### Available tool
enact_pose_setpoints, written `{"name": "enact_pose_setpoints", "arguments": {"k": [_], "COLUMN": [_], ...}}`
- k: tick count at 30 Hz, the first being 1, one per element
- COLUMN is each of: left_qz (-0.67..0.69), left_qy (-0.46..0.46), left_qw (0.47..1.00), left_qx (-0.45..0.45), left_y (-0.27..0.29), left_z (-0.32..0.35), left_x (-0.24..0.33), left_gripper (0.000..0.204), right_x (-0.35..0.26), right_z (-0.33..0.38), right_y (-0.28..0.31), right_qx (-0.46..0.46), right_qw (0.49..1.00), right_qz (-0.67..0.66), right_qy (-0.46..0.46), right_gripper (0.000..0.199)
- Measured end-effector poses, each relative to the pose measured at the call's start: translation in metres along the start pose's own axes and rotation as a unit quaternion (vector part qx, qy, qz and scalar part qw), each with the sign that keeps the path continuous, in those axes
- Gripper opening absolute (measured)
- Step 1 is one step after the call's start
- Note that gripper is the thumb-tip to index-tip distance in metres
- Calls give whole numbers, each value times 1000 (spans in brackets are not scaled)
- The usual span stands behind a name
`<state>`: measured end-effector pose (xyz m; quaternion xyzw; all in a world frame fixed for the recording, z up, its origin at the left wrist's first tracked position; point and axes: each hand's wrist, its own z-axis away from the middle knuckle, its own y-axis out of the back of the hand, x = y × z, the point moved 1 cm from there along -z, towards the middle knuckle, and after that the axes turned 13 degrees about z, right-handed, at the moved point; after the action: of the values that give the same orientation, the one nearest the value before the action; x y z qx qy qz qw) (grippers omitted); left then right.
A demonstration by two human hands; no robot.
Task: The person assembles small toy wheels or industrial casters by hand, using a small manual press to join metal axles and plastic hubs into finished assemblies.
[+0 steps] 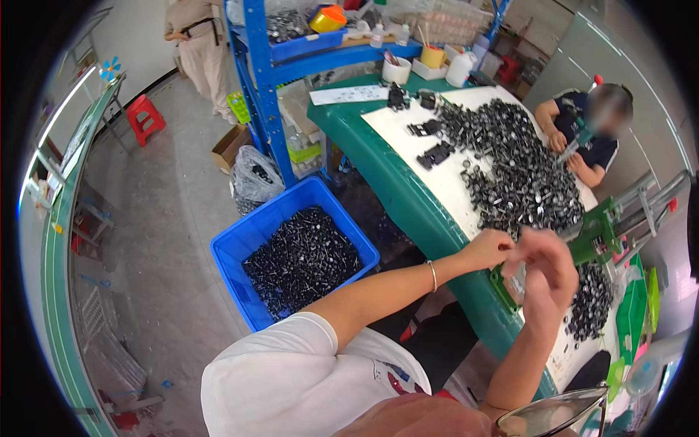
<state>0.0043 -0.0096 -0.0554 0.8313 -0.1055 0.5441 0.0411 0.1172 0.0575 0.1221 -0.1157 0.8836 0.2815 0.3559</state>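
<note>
My left hand, with a bracelet at its wrist, is held over the near edge of the work table. Its thumb and fingertips are pinched together, and whatever sits between them is too small to make out. Beside it my right hand is raised with bent fingers, smeared by motion, partly hiding a green hand press. The press's green base shows below my hands. Just beyond them spreads a large heap of small black and metallic parts. A smaller pile of similar parts lies right of my right hand.
A blue bin full of small black parts stands on the floor at my left. Blue shelving rises behind it. Black moulded pieces lie on the table's white top. Across the table sits a co-worker; another person stands far left.
</note>
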Motion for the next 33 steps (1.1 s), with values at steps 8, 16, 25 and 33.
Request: {"name": "enact_pose_setpoints", "arguments": {"k": [8,16,25,33], "left_qz": [80,99,93,95], "left_qy": [31,65,-9,35], "left_qw": [996,993,996,995], "left_qx": [7,-5,-13,-2], "left_y": [0,-2,-12,-1], "left_z": [5,3,-5,5], "left_x": [1,1,5,4], "left_gripper": [15,16,15,17], "right_x": [-67,-104,-59,7], "right_z": [28,28,36,80], "right_y": [-28,-34,-12,2], "right_qx": [19,42,-86,-25], "right_qw": [946,894,897,935], "right_qz": [-300,-445,-432,-353], "right_qy": [119,-17,33,-24], "right_gripper": [25,16,24,38]}}
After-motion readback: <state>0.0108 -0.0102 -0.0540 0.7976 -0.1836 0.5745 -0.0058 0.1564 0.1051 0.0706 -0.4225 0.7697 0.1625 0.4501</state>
